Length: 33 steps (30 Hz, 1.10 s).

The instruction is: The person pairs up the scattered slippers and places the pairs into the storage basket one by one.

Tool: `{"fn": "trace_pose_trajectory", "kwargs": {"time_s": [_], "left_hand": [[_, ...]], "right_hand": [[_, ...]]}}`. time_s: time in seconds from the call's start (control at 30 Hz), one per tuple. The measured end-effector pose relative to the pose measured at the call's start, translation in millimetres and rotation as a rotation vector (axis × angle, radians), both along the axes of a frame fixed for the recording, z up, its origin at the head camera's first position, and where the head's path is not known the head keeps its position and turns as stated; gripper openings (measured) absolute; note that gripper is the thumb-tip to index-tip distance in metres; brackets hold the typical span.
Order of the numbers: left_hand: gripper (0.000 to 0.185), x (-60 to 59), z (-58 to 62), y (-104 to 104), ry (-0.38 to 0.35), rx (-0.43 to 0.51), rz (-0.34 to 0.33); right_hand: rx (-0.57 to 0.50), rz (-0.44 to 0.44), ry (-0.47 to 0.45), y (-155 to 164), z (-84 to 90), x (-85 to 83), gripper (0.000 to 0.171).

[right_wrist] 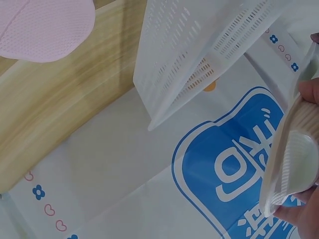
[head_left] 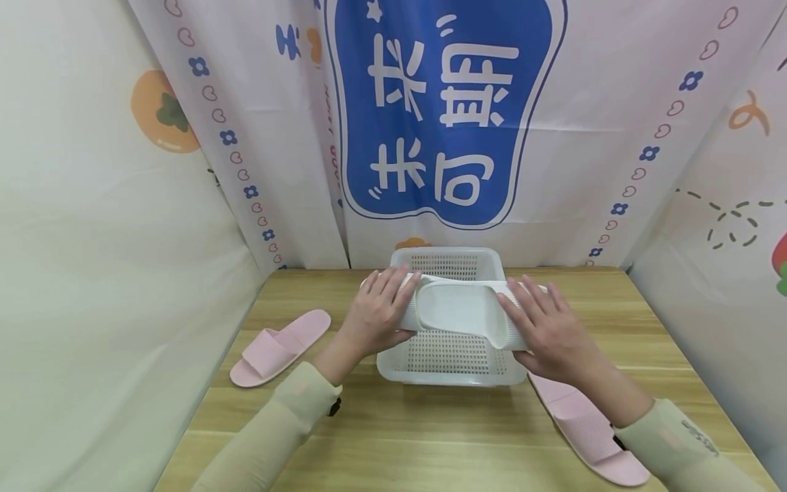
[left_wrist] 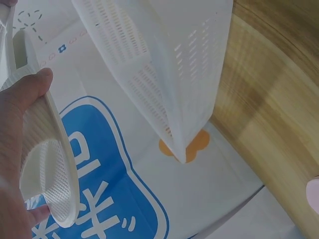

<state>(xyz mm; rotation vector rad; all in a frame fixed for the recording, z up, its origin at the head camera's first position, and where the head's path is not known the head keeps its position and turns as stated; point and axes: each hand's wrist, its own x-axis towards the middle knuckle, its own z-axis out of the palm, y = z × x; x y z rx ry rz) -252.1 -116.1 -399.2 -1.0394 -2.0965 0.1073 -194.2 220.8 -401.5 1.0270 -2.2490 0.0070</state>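
A pair of white slippers with ribbed uppers is held level above the white plastic basket, lying crosswise over it in the head view. My left hand grips their left end, thumb and fingers curled round the ribbed upper. At the right end, my right hand holds on in the same way, fingers over the top. The left wrist view shows one white slipper in the left hand's grasp, its open end facing the camera. Both palms are mostly hidden.
One pink slipper lies on the wooden table left of the basket. Another pink slipper lies to the right, partly under the right forearm. A printed cloth hangs behind the table's back edge.
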Motion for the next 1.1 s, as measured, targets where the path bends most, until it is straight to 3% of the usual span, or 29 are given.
{"fn": "trace_pose_trajectory", "kwargs": {"time_s": [1.1], "left_hand": [[0.106, 3.0, -2.0, 11, -0.033, 0.011, -0.007]], "right_hand": [[-0.007, -0.013, -0.007, -15, -3.4, -0.8, 0.098]]}}
